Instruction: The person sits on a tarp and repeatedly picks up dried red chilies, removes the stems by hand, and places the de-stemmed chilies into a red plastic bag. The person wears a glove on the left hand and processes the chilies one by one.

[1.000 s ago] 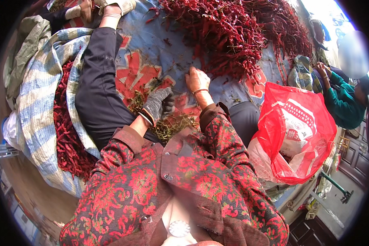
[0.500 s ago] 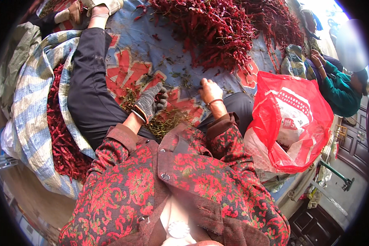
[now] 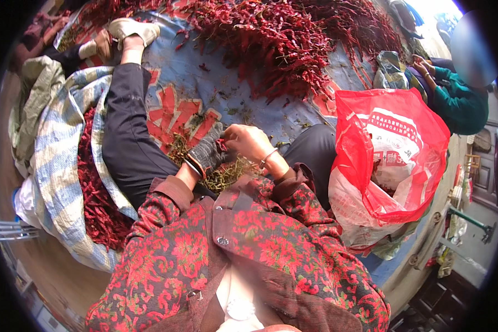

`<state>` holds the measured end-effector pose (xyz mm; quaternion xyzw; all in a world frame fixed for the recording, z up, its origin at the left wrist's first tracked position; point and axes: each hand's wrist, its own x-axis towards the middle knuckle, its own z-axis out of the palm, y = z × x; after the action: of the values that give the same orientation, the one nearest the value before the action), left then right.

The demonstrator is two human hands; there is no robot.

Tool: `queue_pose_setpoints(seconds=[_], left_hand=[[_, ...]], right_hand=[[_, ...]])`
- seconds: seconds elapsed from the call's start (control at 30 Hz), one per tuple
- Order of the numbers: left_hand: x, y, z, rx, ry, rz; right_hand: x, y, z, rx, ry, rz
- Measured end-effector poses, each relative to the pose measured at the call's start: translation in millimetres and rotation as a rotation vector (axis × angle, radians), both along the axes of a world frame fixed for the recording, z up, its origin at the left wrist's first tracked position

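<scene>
In a grey knitted glove, my left hand [image 3: 206,155] is closed in front of my lap, with a bit of a dried red chili pepper [image 3: 221,145] showing at its fingers. My bare right hand [image 3: 250,142], a bracelet at its wrist, meets it with bent fingers pinched together beside the pepper. What those right fingers grip is hidden. Under both hands lies a heap of greenish-brown stems [image 3: 227,175]. Beyond them, a large pile of dried red chili peppers [image 3: 260,47] spreads over a blue sheet with red markings [image 3: 177,110].
At my left, a blue-and-white striped sack [image 3: 52,166] holds red chili peppers [image 3: 97,193]. A red-and-white plastic bag [image 3: 348,127] stands open by my right knee. A person in a green top [image 3: 462,102] sits at far right; another person's arm [image 3: 52,30] shows at upper left.
My right hand has moved left and now meets the gloved hand. A red pepper shows between them. The view has shifted slightly.
</scene>
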<state>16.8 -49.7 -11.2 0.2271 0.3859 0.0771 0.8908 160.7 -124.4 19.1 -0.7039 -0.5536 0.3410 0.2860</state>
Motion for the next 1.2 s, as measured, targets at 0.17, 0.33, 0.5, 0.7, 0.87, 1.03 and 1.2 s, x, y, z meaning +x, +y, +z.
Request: queue_pose_setpoints(seconds=[0.17,0.33,0.5,0.7,0.87,1.03,1.2], left_hand=[[4.1,13.0,22.2,-0.218,0.007,0.116],[94.1,19.8,104.5,-0.040,-0.233,0.058],[221.2,-78.7,205.1,0.387,-0.380,-0.442],[239.9,-92.3,150.1,1.346,-0.405,-0.292],[128.8,25.6,50.4,1.765,0.169,-0.186],[57.3,78.0,-33.3,1.720,0.871,-0.696],[11.8,10.5,-30.6,2.012,0.519,-1.259]], right_hand=[[32.3,-21.8,35.1,0.201,0.376,-0.323],[56.0,-56.5,12.8,0.205,0.654,-0.510],[56.2,-63.5,-2.4,0.071,0.620,-0.348],[80.9,-83.1,-88.9,0.300,-0.111,-0.239],[70.5,-48.7,-34.3,-0.279,-0.212,-0.420],[46.9,-17.1,-60.5,-0.450,-0.479,-0.420],[2.5,-11.4,-90.1,-0.530,-0.282,0.298]])
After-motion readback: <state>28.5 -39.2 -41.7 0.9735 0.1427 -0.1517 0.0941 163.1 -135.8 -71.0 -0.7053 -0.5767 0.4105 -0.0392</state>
